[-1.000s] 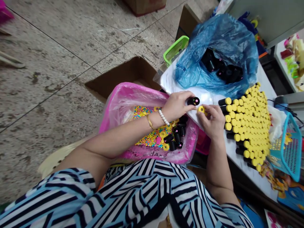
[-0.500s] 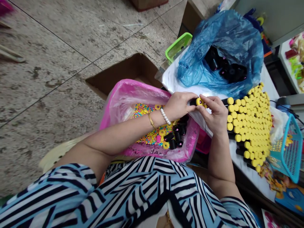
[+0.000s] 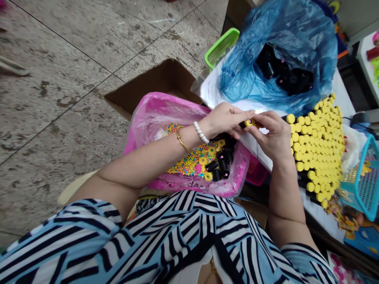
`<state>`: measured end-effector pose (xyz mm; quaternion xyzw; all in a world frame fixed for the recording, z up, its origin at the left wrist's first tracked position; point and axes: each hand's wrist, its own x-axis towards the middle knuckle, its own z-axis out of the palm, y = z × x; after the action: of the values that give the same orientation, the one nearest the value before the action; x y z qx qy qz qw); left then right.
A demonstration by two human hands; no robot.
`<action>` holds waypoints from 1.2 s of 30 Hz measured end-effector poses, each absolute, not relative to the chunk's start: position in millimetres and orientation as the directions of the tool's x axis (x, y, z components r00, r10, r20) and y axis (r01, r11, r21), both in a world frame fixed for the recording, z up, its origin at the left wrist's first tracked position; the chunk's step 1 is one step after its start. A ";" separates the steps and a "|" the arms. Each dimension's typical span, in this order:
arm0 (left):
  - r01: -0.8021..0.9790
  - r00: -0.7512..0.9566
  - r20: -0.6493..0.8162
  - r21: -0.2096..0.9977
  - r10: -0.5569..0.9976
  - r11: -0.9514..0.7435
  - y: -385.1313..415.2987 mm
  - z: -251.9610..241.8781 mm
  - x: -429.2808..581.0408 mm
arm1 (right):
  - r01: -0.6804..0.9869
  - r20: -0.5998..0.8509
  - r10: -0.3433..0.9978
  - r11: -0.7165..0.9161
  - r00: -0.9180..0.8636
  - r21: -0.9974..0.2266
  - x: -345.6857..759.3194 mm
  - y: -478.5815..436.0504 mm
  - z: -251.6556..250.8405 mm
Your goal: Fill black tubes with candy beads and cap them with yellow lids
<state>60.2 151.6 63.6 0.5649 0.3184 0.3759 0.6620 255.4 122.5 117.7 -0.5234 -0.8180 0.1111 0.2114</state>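
Observation:
Over the right rim of the pink tub, both hands meet at a small black bottle with a yellow ring-like cap (image 3: 248,123). My left hand (image 3: 225,118), with a pearl bracelet at its wrist, has its fingers closed around the black body, partly hiding it. My right hand (image 3: 274,132) pinches the yellow end between thumb and forefinger. Below my left forearm, the plastic-lined pink tub (image 3: 237,185) holds colourful beads (image 3: 186,167), loose yellow caps (image 3: 208,176) and several black bottles (image 3: 216,174).
Right of my right hand, many yellow-capped black bottles (image 3: 318,146) lie in packed rows on the table. A blue plastic bag (image 3: 245,88) with black parts stands behind them. Around are a green basket (image 3: 220,47), a blue basket (image 3: 365,177) and an open cardboard box (image 3: 160,81).
My left hand has shifted its grip, its fingers now straighter and covering more of the black bottle. The right hand keeps its pinch on the yellow end. The view has shifted slightly.

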 end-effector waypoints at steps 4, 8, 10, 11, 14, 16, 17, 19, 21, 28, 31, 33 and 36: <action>-0.173 0.409 -0.027 0.979 0.912 0.107 152.4 75.4 68.2 | 0.811 0.214 0.888 0.459 -0.406 -0.363 251.0 125.6 135.7; -0.163 0.400 -0.034 0.981 0.916 0.108 156.4 76.9 74.8 | 0.837 0.223 0.903 0.426 -0.368 -0.342 249.4 126.7 142.1; -0.183 0.423 -0.082 0.968 0.903 0.173 154.4 71.0 75.7 | 0.849 0.239 0.909 0.408 -0.342 -0.336 248.9 121.1 132.2; -0.204 0.438 -0.123 0.951 0.891 0.232 153.1 67.6 75.2 | 0.857 0.246 0.912 0.397 -0.329 -0.327 248.3 117.7 124.9; -0.265 0.513 -0.277 0.849 0.813 0.457 153.3 61.8 69.6 | 0.872 0.281 0.908 0.391 -0.312 -0.294 246.2 111.9 102.5; -0.283 0.565 -0.308 0.799 0.766 0.531 156.0 62.4 64.0 | 0.863 0.319 0.902 0.391 -0.290 -0.319 246.1 112.5 92.1; -0.282 0.590 -0.291 0.800 0.753 0.530 156.9 62.9 61.6 | 0.849 0.330 0.903 0.390 -0.276 -0.357 246.8 113.0 88.9; -0.274 0.624 -0.216 0.840 0.751 0.468 156.7 61.9 59.6 | 0.811 0.327 0.912 0.379 -0.246 -0.446 249.8 113.4 86.2; -0.262 0.610 -0.126 0.900 0.782 0.349 154.1 56.8 62.1 | 0.792 0.307 0.923 0.362 -0.231 -0.493 253.6 112.4 87.8; -0.059 0.400 0.006 0.998 0.917 0.019 141.6 41.5 79.5 | 0.780 0.256 0.934 0.349 -0.248 -0.520 259.0 107.5 101.5; 0.001 0.335 0.088 0.996 0.938 -0.094 138.9 44.7 79.6 | 0.788 0.246 0.934 0.351 -0.258 -0.507 259.9 107.0 103.0; 0.026 0.298 0.164 0.983 0.940 -0.180 138.6 46.8 78.4 | 0.782 0.238 0.930 0.364 -0.279 -0.505 261.7 107.7 103.9; 0.079 0.268 0.244 0.958 0.932 -0.274 139.2 47.5 77.5 | 0.782 0.240 0.920 0.389 -0.308 -0.487 265.2 109.5 106.3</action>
<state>77.5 139.2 47.5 0.6498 0.3891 0.4634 0.4599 265.2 109.5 106.3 -0.5343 -0.7964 0.1414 0.2455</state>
